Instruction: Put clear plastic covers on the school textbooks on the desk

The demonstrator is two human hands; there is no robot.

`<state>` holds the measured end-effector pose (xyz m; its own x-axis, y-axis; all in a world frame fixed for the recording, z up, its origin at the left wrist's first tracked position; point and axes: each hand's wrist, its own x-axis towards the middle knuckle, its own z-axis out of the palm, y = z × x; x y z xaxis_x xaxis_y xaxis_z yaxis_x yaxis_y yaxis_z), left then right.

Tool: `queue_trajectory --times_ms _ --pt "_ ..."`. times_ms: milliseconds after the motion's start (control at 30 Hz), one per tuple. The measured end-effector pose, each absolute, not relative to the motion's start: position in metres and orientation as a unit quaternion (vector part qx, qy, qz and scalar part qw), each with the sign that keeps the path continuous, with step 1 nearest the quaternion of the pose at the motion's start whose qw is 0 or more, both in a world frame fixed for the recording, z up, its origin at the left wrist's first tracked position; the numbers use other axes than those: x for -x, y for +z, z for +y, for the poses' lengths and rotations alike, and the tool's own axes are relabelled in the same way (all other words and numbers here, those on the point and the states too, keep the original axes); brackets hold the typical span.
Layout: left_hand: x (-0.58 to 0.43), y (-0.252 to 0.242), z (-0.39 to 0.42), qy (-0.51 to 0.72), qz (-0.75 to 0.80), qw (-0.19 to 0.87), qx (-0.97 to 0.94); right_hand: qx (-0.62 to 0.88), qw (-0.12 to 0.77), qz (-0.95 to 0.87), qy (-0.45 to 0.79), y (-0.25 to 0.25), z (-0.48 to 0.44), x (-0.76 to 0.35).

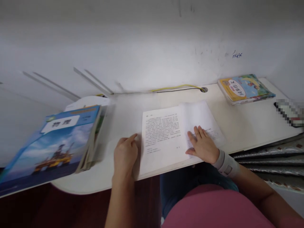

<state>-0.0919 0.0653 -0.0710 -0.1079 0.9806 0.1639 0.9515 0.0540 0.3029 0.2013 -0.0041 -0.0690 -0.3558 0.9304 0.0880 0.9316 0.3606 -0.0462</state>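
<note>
An open book (161, 136) lies on the white desk in front of me, its left page full of printed text. The right page (197, 114) is mostly blank, with a short block of print low down. Flat on that page rests my right hand (204, 147), fingers spread, covering part of the print; a grey band is around its wrist. Just left of the book, my left hand (125, 156) is on the desk, most fingers curled and the index finger pointing toward the page edge. I see nothing held in either hand.
On the left, a stack of books topped by a blue textbook (59, 142) overhangs the desk's front edge. Several thinner books (245, 88) lie at the back right. A pixelated dark-edged object (288, 112) is at the right. A yellow cable (175, 87) runs along the wall.
</note>
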Motion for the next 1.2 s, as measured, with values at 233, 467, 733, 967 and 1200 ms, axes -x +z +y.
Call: queue_trajectory --times_ms 233,467,733,967,1200 --pt "0.096 -0.072 0.061 0.197 0.727 0.050 -0.656 0.592 0.052 -0.804 -0.002 -0.069 -0.007 -0.201" --pt "0.096 -0.070 0.059 0.199 0.734 0.062 -0.647 0.593 0.059 -0.803 -0.026 -0.070 -0.005 -0.212" --pt "0.091 -0.064 0.058 0.265 0.748 0.118 -0.597 0.570 0.070 -0.817 -0.051 -0.072 -0.003 -0.222" --pt "0.074 -0.046 0.058 0.551 0.590 0.464 -0.363 0.522 0.135 -0.841 0.041 -0.042 0.006 -0.212" --pt "0.028 0.007 0.057 0.583 0.405 0.553 -0.436 0.437 0.317 -0.776 0.327 -0.004 0.028 -0.180"
